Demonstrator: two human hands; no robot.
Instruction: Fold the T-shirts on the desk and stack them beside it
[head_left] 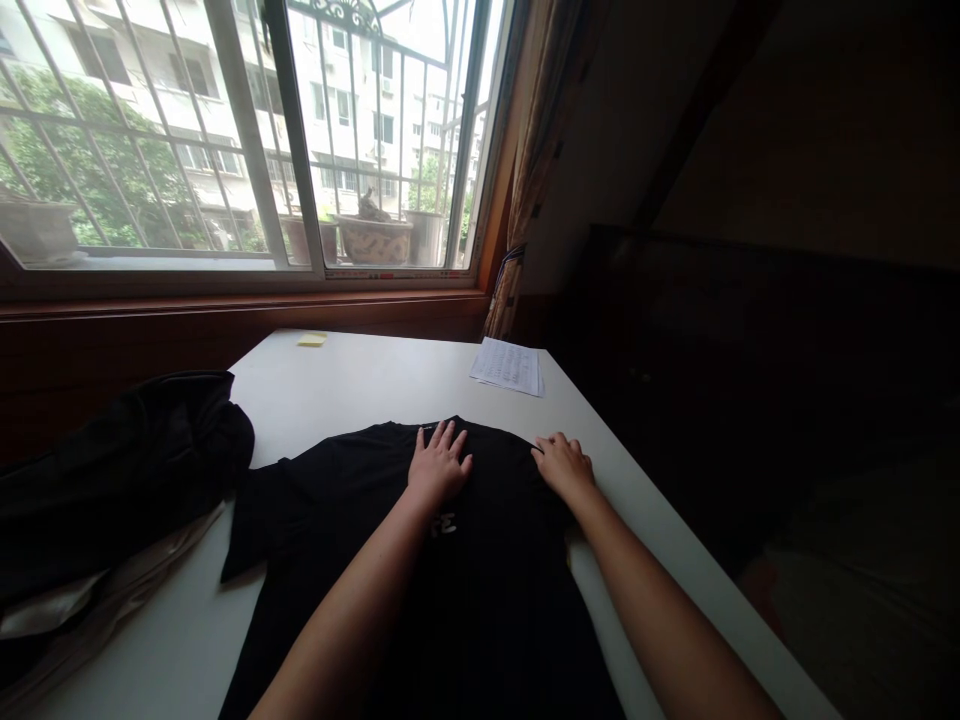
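A black T-shirt lies spread on a white table, its collar towards the window and a small pale print near its middle. My left hand rests flat on the shirt just below the collar, fingers spread. At the shirt's right shoulder is my right hand, its fingers bent and pressed on the shoulder edge, pinching the fabric there. The left sleeve lies stretched out on the table, while the right sleeve is partly hidden by my right forearm.
Dark clothing is heaped on the table's left side. Papers and a yellow note lie near the far edge of the table. Beyond stand a barred window and a tied curtain.
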